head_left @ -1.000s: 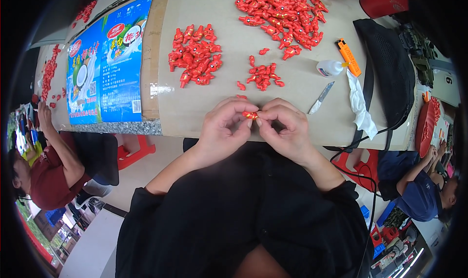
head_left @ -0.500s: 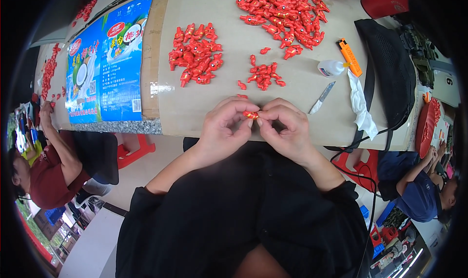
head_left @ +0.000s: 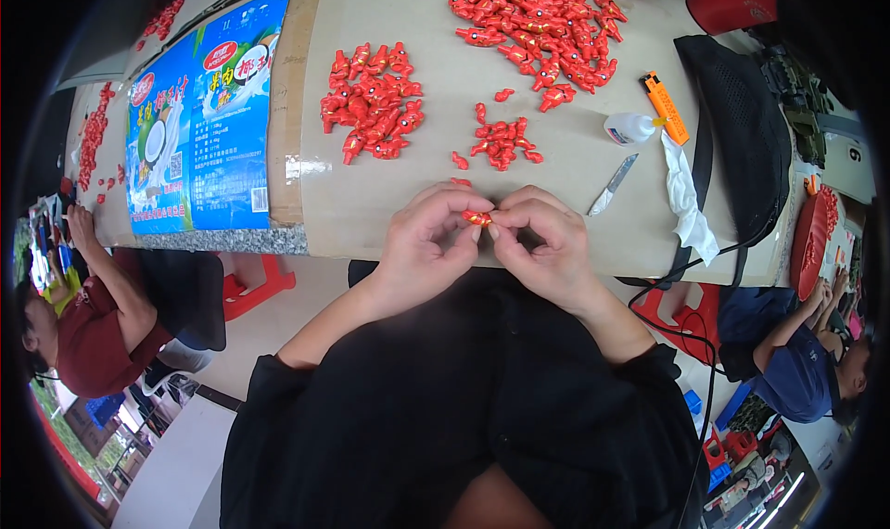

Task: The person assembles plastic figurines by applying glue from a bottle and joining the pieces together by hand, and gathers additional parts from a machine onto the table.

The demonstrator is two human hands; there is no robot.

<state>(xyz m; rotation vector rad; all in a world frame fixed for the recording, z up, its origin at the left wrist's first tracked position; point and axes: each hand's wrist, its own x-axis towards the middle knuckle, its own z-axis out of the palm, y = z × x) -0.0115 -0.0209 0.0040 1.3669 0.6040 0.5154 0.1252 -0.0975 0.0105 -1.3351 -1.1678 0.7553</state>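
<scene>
- Our left hand (head_left: pixel 428 239) pinches a small red-and-gold piece (head_left: pixel 476 218) — held over the near part of the table (head_left: pixel 357 200).
- Our right hand (head_left: pixel 549 243) grips the same piece from the other side.
- Ahead we see a loose red cluster (head_left: pixel 502 145), a white bottle (head_left: pixel 628 129) and a knife (head_left: pixel 612 186).

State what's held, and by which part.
A small red piece with gold markings, held at its ends: left grip on one, right grip on the other.

Table (head_left: pixel 352 204) bearing red pieces (head_left: pixel 371 107); knife (head_left: pixel 613 186)
</scene>
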